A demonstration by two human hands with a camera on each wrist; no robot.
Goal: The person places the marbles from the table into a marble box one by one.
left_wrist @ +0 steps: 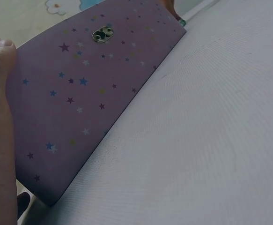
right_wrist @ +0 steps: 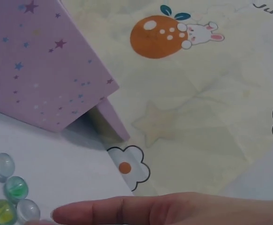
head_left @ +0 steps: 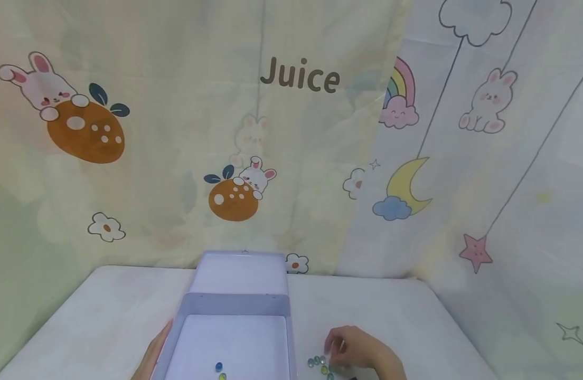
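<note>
With the left hand (head_left: 153, 352) flat against the box (head_left: 234, 338) and the right hand (head_left: 360, 352) pinching marbles (head_left: 320, 364), loose ones could roll off the counter (head_left: 415, 316).

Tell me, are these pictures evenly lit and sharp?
Head view: bright, soft and slightly hazy, the marbles tiny. Left wrist view: dim, the starry box close and shaded. Right wrist view: the right hand blurred at the bottom edge, shadow under the box.

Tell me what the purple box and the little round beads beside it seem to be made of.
The purple box looks like thin painted metal, perhaps tin: crisp edges, a smooth matte skin printed with stars and a small metal clasp. It could also be coated card. The beads look like glass: clear or tinted, glossy, with light showing through.
</note>
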